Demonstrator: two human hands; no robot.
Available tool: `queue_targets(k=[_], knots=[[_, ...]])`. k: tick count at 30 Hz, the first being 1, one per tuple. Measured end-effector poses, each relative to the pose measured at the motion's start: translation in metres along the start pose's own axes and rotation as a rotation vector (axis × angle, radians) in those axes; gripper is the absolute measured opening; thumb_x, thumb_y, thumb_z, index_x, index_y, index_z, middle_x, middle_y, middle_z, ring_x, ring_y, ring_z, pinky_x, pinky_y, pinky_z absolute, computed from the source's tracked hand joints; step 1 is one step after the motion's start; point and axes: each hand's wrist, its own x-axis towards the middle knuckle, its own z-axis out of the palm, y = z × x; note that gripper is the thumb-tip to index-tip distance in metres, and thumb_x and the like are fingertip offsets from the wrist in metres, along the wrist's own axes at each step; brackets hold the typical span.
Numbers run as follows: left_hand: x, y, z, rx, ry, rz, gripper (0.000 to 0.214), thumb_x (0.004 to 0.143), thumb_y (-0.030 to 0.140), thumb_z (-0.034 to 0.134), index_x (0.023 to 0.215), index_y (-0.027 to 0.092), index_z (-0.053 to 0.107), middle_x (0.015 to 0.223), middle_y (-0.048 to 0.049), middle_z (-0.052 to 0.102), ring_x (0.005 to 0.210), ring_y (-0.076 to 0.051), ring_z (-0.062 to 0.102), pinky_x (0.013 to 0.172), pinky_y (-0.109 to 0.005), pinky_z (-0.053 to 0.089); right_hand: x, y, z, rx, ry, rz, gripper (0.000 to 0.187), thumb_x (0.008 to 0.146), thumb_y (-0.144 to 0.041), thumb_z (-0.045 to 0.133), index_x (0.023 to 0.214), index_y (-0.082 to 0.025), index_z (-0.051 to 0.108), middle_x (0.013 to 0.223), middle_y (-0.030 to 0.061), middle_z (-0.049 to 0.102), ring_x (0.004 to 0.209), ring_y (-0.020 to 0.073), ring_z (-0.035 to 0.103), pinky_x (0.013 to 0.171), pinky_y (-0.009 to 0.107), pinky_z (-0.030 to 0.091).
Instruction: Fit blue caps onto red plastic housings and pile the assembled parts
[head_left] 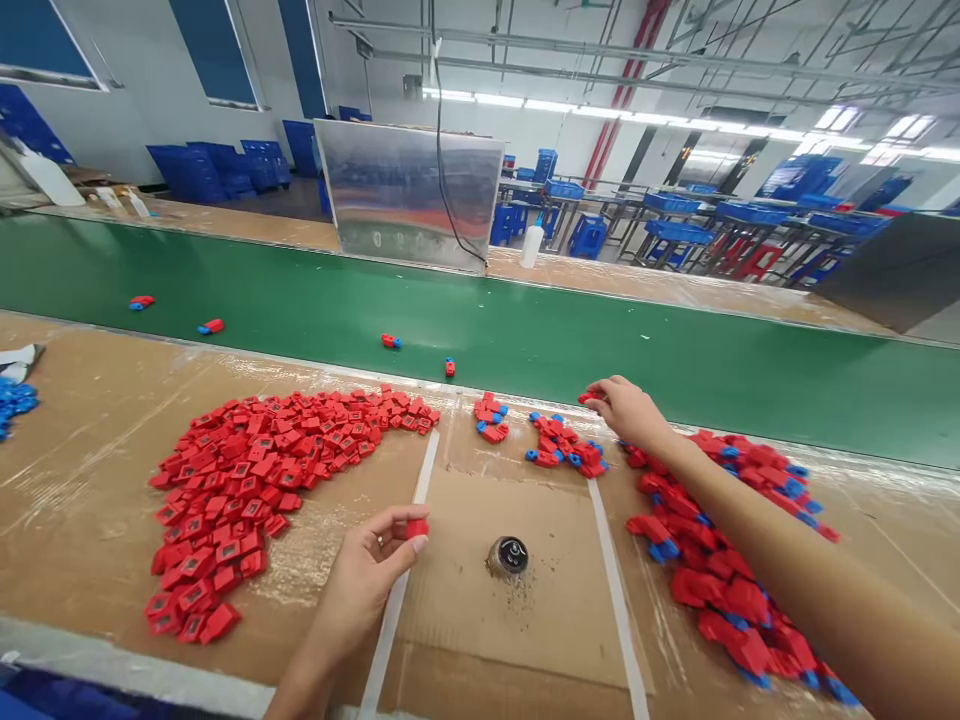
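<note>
Red and blue parts on brown cardboard
Left pile all red; right pile red with blue ends; belt green; tape strips white.

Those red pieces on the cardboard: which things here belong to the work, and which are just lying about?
Seemingly part of the work:
left hand holding a red piece
right hand
red pile
red-and-blue pile

Seemingly just lying about:
white bottle
blue crates
round metal part

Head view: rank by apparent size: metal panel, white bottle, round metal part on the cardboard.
1. Metal panel: largest.
2. White bottle and round metal part: look alike; nearness to the camera leaves them unranked.
</note>
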Motion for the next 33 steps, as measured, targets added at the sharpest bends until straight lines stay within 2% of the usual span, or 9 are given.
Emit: queue_targets(k=[3, 5, 8, 12, 17, 21, 23, 27, 33], knots=[[-0.014, -0.009, 0.01, -0.004, -0.001, 0.024, 0.033, 0.076, 0.036, 0.075, 0.104, 0.018, 0.072, 0.088, -0.0036, 0.069, 0.084, -0.017, 0.06, 0.078, -0.025, 0.046, -0.053, -0.026, -0.014, 0.1, 0.06, -0.087, 0.022, 0.095, -0.025, 0.047, 0.109, -0.015, 0.061, 0.109, 0.012, 0.06, 0.092, 0.0198, 0.063, 0.082, 0.03, 0.048], [-0.023, -0.012, 0.018, -0.028, -0.026, 0.036, 0.037, 0.079, 0.038, 0.072, 0.109, 0.018, 0.07, 0.095, -0.0061, 0.071, 0.085, -0.018, 0.061, 0.078, -0.027, 0.047, -0.092, -0.044, -0.018, 0.255, 0.071, -0.181, 0.02, 0.095, -0.026, 0.046, 0.107, -0.016, 0.059, 0.103, 0.0093, 0.062, 0.086, 0.0182, 0.064, 0.079, 0.03, 0.049], [-0.033, -0.014, 0.028, -0.074, -0.085, 0.054, 0.04, 0.084, 0.042, 0.065, 0.115, 0.017, 0.065, 0.105, -0.01, 0.072, 0.079, -0.017, 0.061, 0.076, -0.029, 0.049, -0.144, -0.067, -0.017, 0.539, 0.013, -0.262, 0.017, 0.094, -0.027, 0.047, 0.104, -0.017, 0.057, 0.091, 0.0064, 0.063, 0.079, 0.0178, 0.064, 0.073, 0.032, 0.051], [-0.041, -0.017, 0.037, -0.121, -0.135, 0.055, 0.036, 0.084, 0.047, 0.064, 0.102, 0.016, 0.063, 0.099, -0.0112, 0.074, 0.072, -0.015, 0.061, 0.07, -0.028, 0.049, -0.183, -0.082, -0.008, 0.75, -0.092, -0.233, 0.016, 0.094, -0.029, 0.049, 0.104, -0.019, 0.056, 0.095, 0.0063, 0.065, 0.079, 0.0163, 0.065, 0.071, 0.031, 0.052], [-0.044, -0.025, 0.045, -0.197, -0.222, 0.028, 0.038, 0.083, 0.055, 0.062, 0.093, 0.019, 0.052, 0.077, -0.0053, 0.072, 0.06, -0.013, 0.057, 0.057, -0.023, 0.044, -0.192, -0.087, 0.003, 0.713, -0.104, -0.238, 0.014, 0.094, -0.029, 0.051, 0.102, -0.019, 0.058, 0.098, 0.0067, 0.066, 0.08, 0.0166, 0.065, 0.072, 0.032, 0.053], [-0.047, -0.029, 0.052, -0.206, -0.209, 0.026, 0.033, 0.085, 0.051, 0.062, 0.093, 0.02, 0.054, 0.061, 0.0049, 0.057, 0.053, -0.009, 0.046, 0.049, -0.018, 0.033, -0.189, -0.094, 0.003, 0.564, -0.05, -0.327, 0.014, 0.094, -0.025, 0.052, 0.104, -0.021, 0.061, 0.101, 0.0065, 0.064, 0.083, 0.0172, 0.063, 0.075, 0.033, 0.051], [-0.047, -0.028, 0.054, -0.244, -0.183, -0.001, 0.029, 0.084, 0.046, 0.065, 0.091, 0.02, 0.055, 0.064, 0.0051, 0.055, 0.056, -0.008, 0.046, 0.052, -0.018, 0.034, -0.186, -0.098, 0.003, 0.505, -0.034, -0.372, 0.017, 0.094, -0.023, 0.052, 0.107, -0.02, 0.062, 0.101, 0.0072, 0.064, 0.087, 0.0186, 0.063, 0.078, 0.033, 0.051], [-0.048, -0.025, 0.053, -0.305, -0.18, -0.045, 0.023, 0.081, 0.037, 0.07, 0.086, 0.019, 0.057, 0.079, -0.0012, 0.067, 0.064, -0.01, 0.052, 0.062, -0.021, 0.04, -0.183, -0.106, 0.003, 0.413, -0.018, -0.427, 0.022, 0.093, -0.019, 0.052, 0.113, -0.019, 0.062, 0.101, 0.0087, 0.065, 0.088, 0.0198, 0.064, 0.079, 0.034, 0.052], [-0.05, -0.021, 0.048, -0.306, -0.188, -0.08, 0.022, 0.078, 0.029, 0.072, 0.096, 0.02, 0.062, 0.1, -0.0051, 0.074, 0.07, -0.011, 0.055, 0.063, -0.021, 0.039, -0.182, -0.112, 0.003, 0.335, -0.03, -0.428, 0.021, 0.092, -0.019, 0.054, 0.112, -0.02, 0.062, 0.103, 0.0082, 0.066, 0.087, 0.0202, 0.066, 0.076, 0.033, 0.052]])
